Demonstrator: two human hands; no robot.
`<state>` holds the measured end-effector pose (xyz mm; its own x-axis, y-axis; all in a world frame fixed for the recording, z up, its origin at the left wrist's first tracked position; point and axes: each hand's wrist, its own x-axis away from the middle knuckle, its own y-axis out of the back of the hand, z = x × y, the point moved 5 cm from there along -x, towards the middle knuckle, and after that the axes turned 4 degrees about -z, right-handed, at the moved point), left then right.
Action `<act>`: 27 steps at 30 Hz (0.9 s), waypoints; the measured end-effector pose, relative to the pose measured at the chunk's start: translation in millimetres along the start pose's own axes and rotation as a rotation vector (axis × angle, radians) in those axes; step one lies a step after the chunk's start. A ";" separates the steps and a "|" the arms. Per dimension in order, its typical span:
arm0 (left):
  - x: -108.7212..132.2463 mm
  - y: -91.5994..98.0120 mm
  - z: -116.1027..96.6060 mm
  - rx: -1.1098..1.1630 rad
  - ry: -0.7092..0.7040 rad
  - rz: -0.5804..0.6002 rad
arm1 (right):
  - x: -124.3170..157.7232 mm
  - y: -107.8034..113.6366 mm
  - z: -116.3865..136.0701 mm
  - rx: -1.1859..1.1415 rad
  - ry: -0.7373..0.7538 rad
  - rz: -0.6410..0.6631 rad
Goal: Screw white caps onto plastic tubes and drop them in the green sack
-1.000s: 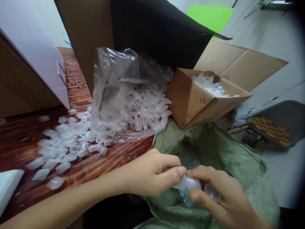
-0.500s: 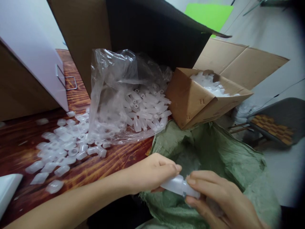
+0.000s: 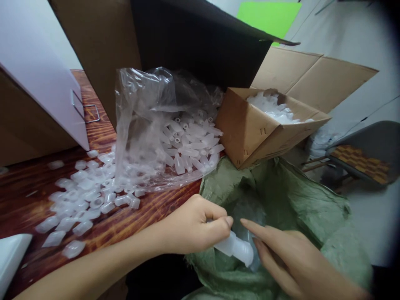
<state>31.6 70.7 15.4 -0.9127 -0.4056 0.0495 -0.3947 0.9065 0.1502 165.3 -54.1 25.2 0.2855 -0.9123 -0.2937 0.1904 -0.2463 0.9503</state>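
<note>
My left hand (image 3: 195,225) is closed around a translucent white plastic tube (image 3: 236,248), whose ribbed, threaded-looking end sticks out toward the lower right. Just right of that end is my right hand (image 3: 290,254), fingers stretched out and thumb apart, not touching the tube. Both hands are over the mouth of a green woven sack (image 3: 331,225) with clear plastic inside. On the wooden table (image 3: 162,210), a clear plastic bag (image 3: 137,121) lies open with many tapered white tubes (image 3: 190,150) in it. Short white plastic caps (image 3: 83,200) are heaped to its left.
A cardboard box (image 3: 240,129) full of white plastic pieces (image 3: 275,108) stands beyond the sack. A large dark-sided carton (image 3: 200,41) rises behind the bag. A white panel with a wire handle (image 3: 86,112) is at left, a chair (image 3: 362,160) at right.
My right hand has let go of the tube's end and drawn back to the right, its fingers straightening. The ribbed end is now exposed; my left hand keeps its hold.
</note>
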 end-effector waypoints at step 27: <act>1.8 -31.1 30.0 0.422 0.459 -0.016 | -15.8 10.7 20.8 -0.003 0.189 -0.204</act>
<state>39.1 45.3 -18.8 -0.8047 -0.3434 0.4843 -0.5013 0.8300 -0.2444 143.3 -49.1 42.2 0.4114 -0.7664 -0.4934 0.2649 -0.4174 0.8693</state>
